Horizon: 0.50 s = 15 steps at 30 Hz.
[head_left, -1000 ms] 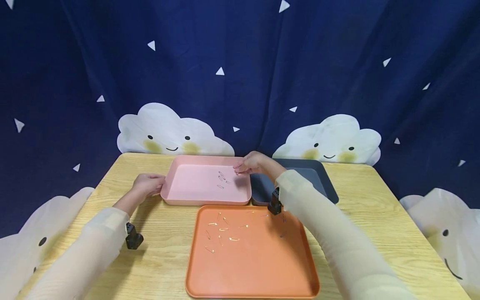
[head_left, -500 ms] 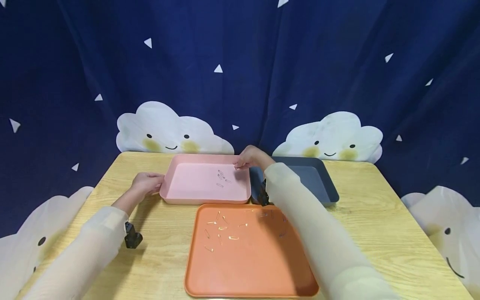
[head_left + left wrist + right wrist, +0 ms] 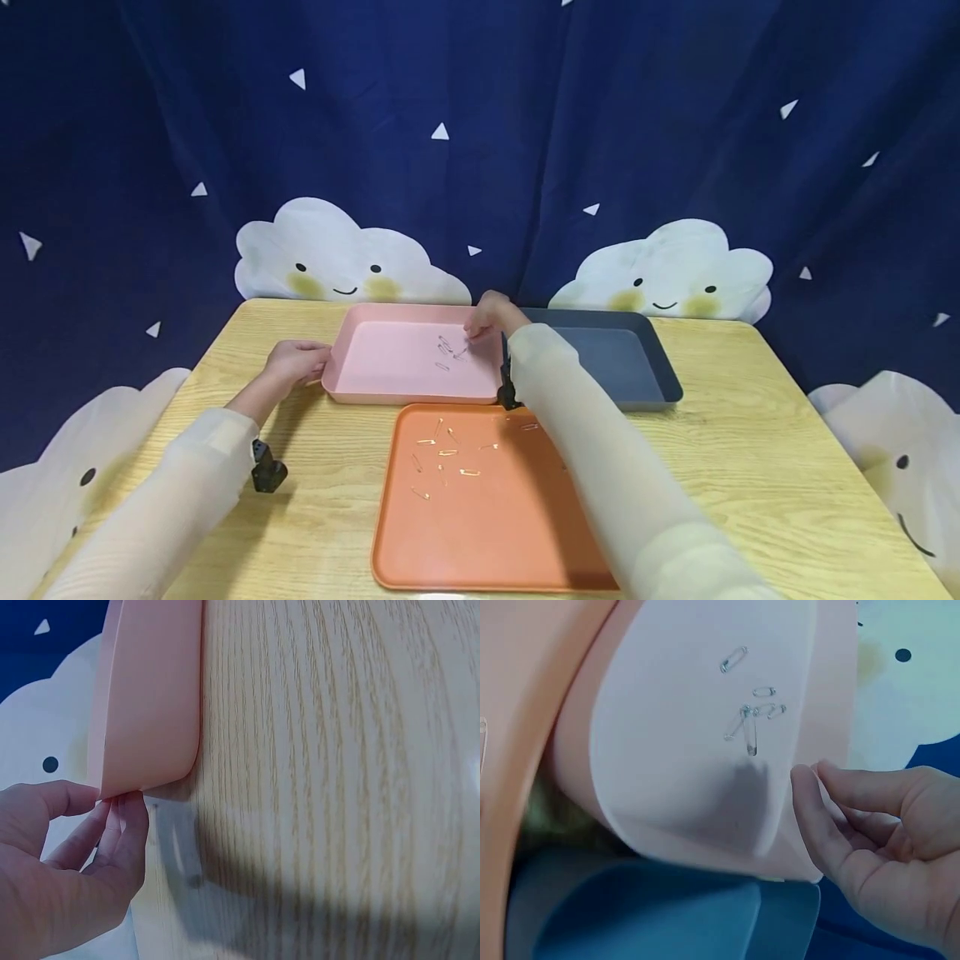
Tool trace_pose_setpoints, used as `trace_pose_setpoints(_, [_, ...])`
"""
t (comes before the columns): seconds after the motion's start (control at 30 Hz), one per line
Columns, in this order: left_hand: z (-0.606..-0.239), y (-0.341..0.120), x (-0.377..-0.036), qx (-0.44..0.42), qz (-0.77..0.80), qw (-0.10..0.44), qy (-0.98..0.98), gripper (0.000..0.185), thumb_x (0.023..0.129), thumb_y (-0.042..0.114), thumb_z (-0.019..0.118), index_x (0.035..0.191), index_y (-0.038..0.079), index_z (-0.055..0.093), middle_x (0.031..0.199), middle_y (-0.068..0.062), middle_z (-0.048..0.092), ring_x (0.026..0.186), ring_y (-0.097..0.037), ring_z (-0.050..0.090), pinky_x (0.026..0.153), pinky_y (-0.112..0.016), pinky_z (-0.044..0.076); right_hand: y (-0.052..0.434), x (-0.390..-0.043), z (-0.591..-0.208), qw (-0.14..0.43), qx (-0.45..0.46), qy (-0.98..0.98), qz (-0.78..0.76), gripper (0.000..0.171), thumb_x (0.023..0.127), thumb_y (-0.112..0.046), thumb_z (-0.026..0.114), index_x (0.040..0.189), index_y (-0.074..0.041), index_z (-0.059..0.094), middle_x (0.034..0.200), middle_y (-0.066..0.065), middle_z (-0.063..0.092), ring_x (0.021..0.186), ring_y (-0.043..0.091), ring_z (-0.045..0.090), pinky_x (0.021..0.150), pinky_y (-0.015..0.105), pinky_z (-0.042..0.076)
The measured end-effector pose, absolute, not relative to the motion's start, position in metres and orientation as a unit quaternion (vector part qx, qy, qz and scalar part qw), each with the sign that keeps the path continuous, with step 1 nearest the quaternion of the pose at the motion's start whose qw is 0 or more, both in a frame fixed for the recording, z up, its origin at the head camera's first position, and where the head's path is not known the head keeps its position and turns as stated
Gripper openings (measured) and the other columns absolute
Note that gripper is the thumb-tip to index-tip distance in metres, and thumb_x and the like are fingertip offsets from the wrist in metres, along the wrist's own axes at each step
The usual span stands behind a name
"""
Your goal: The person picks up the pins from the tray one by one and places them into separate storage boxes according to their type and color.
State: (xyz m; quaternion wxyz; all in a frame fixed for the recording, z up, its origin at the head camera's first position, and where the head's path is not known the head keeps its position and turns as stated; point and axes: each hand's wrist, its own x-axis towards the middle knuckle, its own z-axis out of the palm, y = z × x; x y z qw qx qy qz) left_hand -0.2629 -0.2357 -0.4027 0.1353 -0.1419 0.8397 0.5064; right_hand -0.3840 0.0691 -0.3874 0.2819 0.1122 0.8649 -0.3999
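Three trays on the wooden table (image 3: 750,433): one pink, one dark blue, one orange.

Left hand (image 3: 294,363): at the left end of the pink tray (image 3: 375,367). In the left wrist view the thumb lies on top of the rim at the tray's corner and the fingertips (image 3: 124,825) sit under it, so the hand pinches the rim lightly, fingers only a little bent.

Right hand (image 3: 487,315): over the far right corner of the pink tray. In the right wrist view its fingers are loosely bent, with thumb and forefinger tips close together but holding nothing visible. I cannot tell whether they touch the rim.

Silver safety pins (image 3: 748,720): a small cluster on the pink tray floor, just left of the right hand's fingertips. I count about five, several overlapping, so the count is uncertain.

Dark blue tray (image 3: 622,358): directly right of the right hand, touching the pink tray.

Orange tray (image 3: 480,533): nearer the person, under the right forearm. About eight gold safety pins (image 3: 448,452) lie scattered on its far half.
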Motion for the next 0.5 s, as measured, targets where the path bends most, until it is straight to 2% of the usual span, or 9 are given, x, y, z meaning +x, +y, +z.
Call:
trace_pose_setpoints(0.1, [-0.403,-0.236,-0.263,-0.141,0.509,0.131,0.839,0.051,0.095,0.021,0.051,0.137,-0.007,0.047,0.136,-0.024,0.051,0.077,0.002,0.056,0.079,-0.015,0.057,0.065,-0.383,-0.391,0.274,0.117,0.868,-0.398,0.035,0.072,0.016,0.072,0.105,0.009,0.066,0.104,0.020,0.069,0.083,0.026,0.072,0.075,0.032,0.062])
trace_pose_setpoints(0.13, [-0.403,-0.236,-0.263,-0.141,0.511,0.129,0.838,0.050,0.095,0.020,0.052,0.136,-0.008,0.047,0.135,-0.024,0.052,0.075,0.003,0.056,0.077,-0.014,0.056,0.062,-0.369,-0.379,0.263,0.119,0.877,-0.384,0.034,0.078,0.014,0.068,0.111,0.008,0.064,0.108,0.019,0.068,0.086,0.024,0.072,0.082,0.031,0.061])
trace_pose_setpoints(0.2, [-0.404,-0.236,-0.264,-0.136,0.515,0.123,0.837,0.050,0.094,0.019,0.052,0.135,-0.009,0.047,0.134,-0.025,0.053,0.072,0.005,0.056,0.074,-0.013,0.056,0.059,-0.349,-0.364,0.258,0.108,0.884,-0.375,0.033,0.083,0.010,0.065,0.116,0.007,0.063,0.111,0.017,0.066,0.085,0.021,0.069,0.089,0.030,0.059])
trace_pose_setpoints(0.33, [-0.405,-0.236,-0.264,-0.133,0.516,0.125,0.837,0.050,0.094,0.018,0.052,0.135,-0.010,0.047,0.135,-0.027,0.052,0.073,0.004,0.058,0.074,-0.014,0.057,0.064,-0.334,-0.351,0.272,0.064,0.879,-0.385,0.024,0.085,0.007,0.063,0.109,0.008,0.064,0.094,0.012,0.063,0.075,0.019,0.062,0.093,0.032,0.058])
trace_pose_setpoints(0.43, [-0.405,-0.236,-0.264,-0.138,0.510,0.128,0.840,0.050,0.094,0.019,0.051,0.136,-0.009,0.047,0.138,-0.027,0.050,0.077,0.002,0.058,0.076,-0.015,0.057,0.074,-0.336,-0.357,0.279,0.029,0.874,-0.397,0.022,0.085,0.002,0.065,0.107,0.006,0.066,0.079,0.008,0.062,0.070,0.016,0.060,0.089,0.031,0.058])
trace_pose_setpoints(0.5, [-0.405,-0.236,-0.264,-0.140,0.508,0.126,0.840,0.050,0.094,0.019,0.051,0.136,-0.008,0.047,0.138,-0.027,0.050,0.077,0.003,0.058,0.076,-0.014,0.057,0.081,-0.331,-0.358,0.279,0.012,0.869,-0.409,0.023,0.086,-0.001,0.066,0.109,0.004,0.067,0.078,0.007,0.065,0.071,0.015,0.060,0.092,0.034,0.056])
